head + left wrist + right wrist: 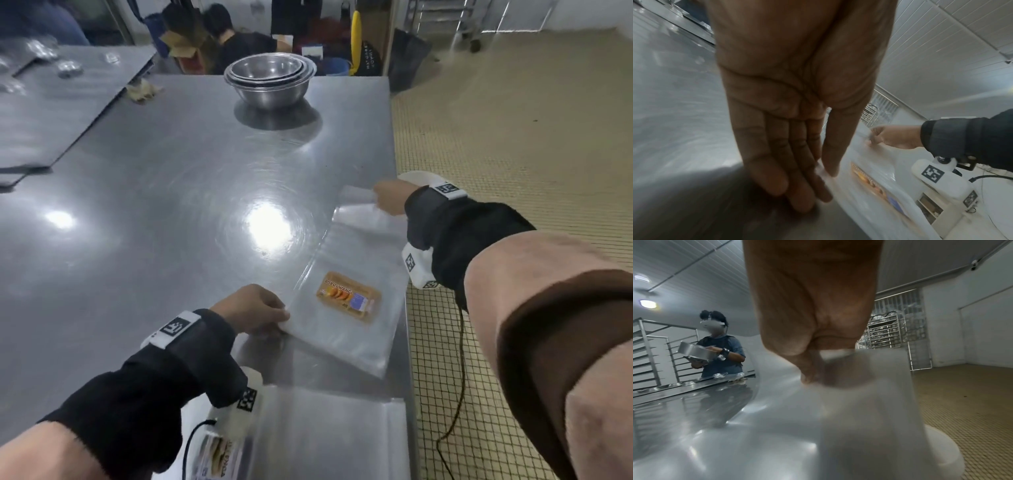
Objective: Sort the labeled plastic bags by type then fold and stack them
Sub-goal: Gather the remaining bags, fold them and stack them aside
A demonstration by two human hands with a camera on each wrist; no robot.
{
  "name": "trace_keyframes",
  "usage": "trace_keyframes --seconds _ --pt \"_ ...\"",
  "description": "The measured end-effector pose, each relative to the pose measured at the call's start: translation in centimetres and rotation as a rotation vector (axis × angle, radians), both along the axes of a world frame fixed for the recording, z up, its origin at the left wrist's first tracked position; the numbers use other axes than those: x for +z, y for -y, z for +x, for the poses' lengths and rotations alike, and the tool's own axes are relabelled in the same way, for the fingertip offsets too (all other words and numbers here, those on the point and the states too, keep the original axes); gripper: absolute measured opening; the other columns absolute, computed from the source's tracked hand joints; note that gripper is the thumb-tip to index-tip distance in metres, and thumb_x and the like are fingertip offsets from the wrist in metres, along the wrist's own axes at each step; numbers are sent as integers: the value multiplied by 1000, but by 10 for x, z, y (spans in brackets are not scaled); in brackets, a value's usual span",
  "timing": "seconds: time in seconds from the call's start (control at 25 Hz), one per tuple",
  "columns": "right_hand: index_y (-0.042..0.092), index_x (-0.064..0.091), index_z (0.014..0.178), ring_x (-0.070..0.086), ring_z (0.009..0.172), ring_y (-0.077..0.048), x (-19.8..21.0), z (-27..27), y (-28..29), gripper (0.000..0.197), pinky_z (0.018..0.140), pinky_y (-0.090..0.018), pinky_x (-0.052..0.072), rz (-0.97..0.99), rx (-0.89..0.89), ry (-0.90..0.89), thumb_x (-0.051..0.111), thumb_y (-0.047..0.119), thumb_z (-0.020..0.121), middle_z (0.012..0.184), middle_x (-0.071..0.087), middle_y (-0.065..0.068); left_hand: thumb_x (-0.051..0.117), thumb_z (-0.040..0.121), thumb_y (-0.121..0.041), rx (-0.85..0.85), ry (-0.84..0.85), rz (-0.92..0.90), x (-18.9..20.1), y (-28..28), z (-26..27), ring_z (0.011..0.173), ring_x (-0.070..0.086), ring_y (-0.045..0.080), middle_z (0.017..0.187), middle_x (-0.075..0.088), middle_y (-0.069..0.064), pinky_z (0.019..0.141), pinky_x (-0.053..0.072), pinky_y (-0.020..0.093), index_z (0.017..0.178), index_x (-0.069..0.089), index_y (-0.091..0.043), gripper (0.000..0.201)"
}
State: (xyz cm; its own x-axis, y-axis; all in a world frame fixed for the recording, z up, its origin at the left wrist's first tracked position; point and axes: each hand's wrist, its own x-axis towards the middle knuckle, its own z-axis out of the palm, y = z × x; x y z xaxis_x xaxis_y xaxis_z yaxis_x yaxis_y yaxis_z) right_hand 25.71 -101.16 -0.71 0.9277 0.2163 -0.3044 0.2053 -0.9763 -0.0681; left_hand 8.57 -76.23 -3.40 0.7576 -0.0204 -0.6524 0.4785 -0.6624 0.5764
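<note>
On a steel table (137,212), a clear plastic bag (346,274) with an orange label (348,297) lay flat near the right edge, its long axis running away from the person. The right hand (390,200) pinched its far corner; the left hand (250,308) pinched its near-left corner.

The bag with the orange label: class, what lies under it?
The bag with the orange label lies on the steel table, seen through the clear plastic. The left hand and right hand pinch its corners.
</note>
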Motion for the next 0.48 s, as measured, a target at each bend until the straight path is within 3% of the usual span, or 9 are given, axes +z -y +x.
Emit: trace_keyframes --seconds 0.12,0.28,0.36,0.48 --pt "3 47 125 54 105 -33 -10 11 -20 35 95 -37 41 85 -4 61 42 3 90 122 56 -19 66 85 -9 -4 -23 -19 -1 1 0 45 59 6 53 65 0 50 47 17 75 69 -9 11" --pt "9 32 137 39 127 -33 -14 12 -29 54 107 -44 27 119 -14 118 49 7 86 137 44 -14 67 84 -6 0 -14 -41 -3 1 0 47 60 7 51 65 0 50 49 16 73 68 -7 11" --pt "9 32 140 35 130 -34 -12 2 -21 54 106 -41 29 201 -38 120 52 12 90 143 38 -14 67 84 -6 -7 -19 -47 -2 1 0 51 62 10 54 66 2 53 52 19 76 68 -5 8" --pt "6 43 133 42 125 -31 -10 -30 -1 41 98 -34 35 385 -146 115 52 12 93 137 45 -15 67 85 -7 -29 -24 -62 1 3 -5 56 63 16 58 68 6 64 57 26 79 69 -4 7"
